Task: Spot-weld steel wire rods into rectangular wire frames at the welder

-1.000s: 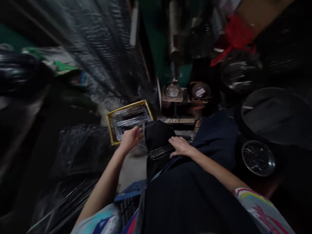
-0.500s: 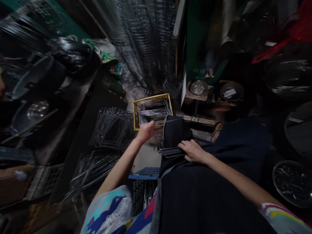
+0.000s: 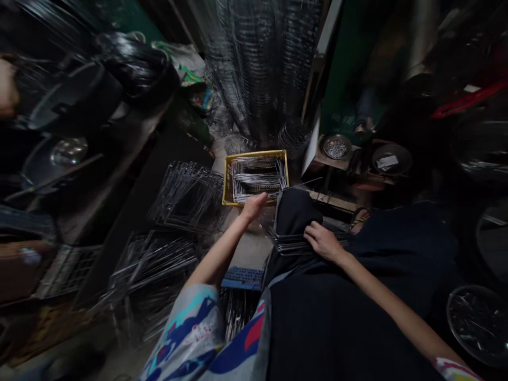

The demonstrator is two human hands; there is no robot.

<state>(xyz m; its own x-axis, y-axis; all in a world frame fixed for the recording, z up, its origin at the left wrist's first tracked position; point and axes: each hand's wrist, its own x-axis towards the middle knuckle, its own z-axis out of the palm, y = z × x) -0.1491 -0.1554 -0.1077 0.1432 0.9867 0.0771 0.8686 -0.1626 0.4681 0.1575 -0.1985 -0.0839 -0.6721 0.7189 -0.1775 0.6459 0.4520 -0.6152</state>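
Note:
My left hand (image 3: 255, 207) is closed on a thin metal wire (image 3: 305, 183), which sticks out to the right above my knee. My right hand (image 3: 323, 241) grips a bundle of bent wire frames (image 3: 291, 244) lying across my dark-clothed lap; its fingers curl over the rods and hide part of them. Just beyond my left hand stands a yellow crate (image 3: 227, 182) with several wire frames (image 3: 260, 180) stacked in it.
Wire frames lie in piles (image 3: 186, 196) on the left. A blue crate (image 3: 243, 278) holding metal rods sits below my left arm. Bowls of small metal parts (image 3: 336, 147) stand at the right on a low stand. Coiled wire stacks (image 3: 262, 63) rise behind.
The view has shifted a little. My left hand has moved slightly right and away from me with the wire. My right hand stays on the bundle on my lap.

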